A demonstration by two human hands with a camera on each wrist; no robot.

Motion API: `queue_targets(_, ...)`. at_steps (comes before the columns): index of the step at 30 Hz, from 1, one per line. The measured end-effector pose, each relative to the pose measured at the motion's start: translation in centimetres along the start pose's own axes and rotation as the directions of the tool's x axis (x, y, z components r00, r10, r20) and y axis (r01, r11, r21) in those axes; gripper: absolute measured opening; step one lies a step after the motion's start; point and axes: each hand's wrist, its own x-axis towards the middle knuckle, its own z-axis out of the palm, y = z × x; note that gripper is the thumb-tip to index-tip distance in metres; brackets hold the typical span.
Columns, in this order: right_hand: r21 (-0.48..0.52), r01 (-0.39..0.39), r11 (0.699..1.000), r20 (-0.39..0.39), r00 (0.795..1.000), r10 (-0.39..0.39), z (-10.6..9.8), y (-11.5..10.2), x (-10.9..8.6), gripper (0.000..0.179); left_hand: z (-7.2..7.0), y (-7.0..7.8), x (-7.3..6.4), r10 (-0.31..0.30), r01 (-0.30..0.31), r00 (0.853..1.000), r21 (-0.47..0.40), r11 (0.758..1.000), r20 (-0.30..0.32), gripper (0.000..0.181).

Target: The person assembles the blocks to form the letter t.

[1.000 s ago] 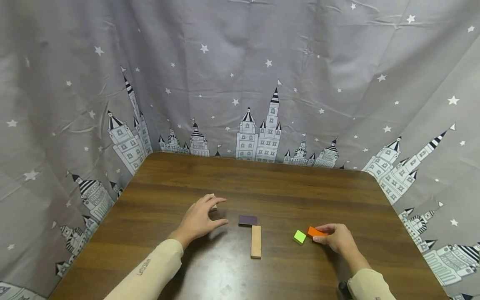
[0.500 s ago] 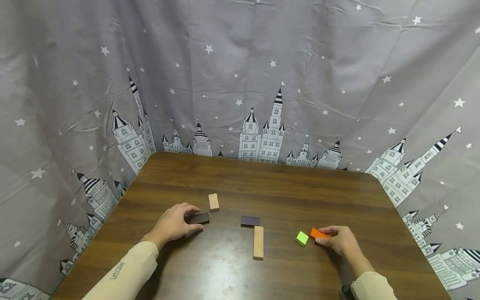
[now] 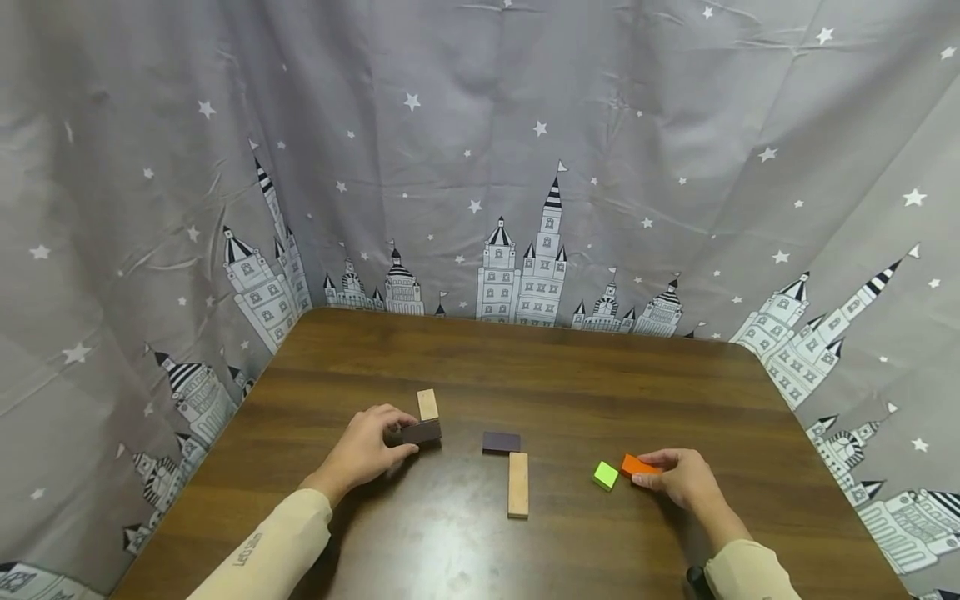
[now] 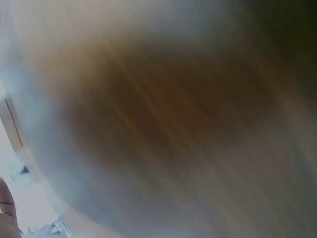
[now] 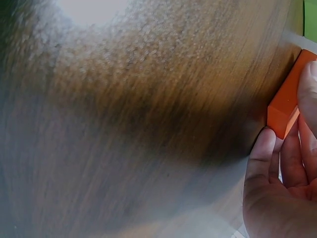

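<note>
My left hand grips a dark brown block between thumb and fingers. That block's far edge sits right at the near end of a short pale wooden block. In the left wrist view only a fingertip shows at the lower left, and the held block is out of sight. On the right, my right hand pinches an orange block low over the wood. Just left of it lies a lime green block, its side also showing at the top corner of the right wrist view.
Mid-table, a dark purple block lies crosswise, with a long pale wooden block running toward me from its right end. The brown wooden table has a grey castle-print curtain behind it and along both sides.
First spread near the short pale block, my left hand shifted left, took the dark brown block, then brought it rightward to the pale block's near end. The right hand stayed on the orange block.
</note>
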Motion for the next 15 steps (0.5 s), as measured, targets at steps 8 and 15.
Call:
queue_targets(8, -0.001, -0.015, 1.0, -0.009, 1.0, 0.015, -0.1, 0.1, 0.1, 0.042, 3.8, 5.2, 2.8, 0.023, -0.025, 0.999, -0.099, 0.995, -0.024, 0.034)
queue_targets(15, 0.001, -0.033, 0.999, -0.006, 0.999, 0.033, -0.1, -0.4, 0.0, 0.04, 7.2, 9.6, 5.1, 0.066, -0.061, 0.996, -0.078, 0.995, 0.062, 0.034)
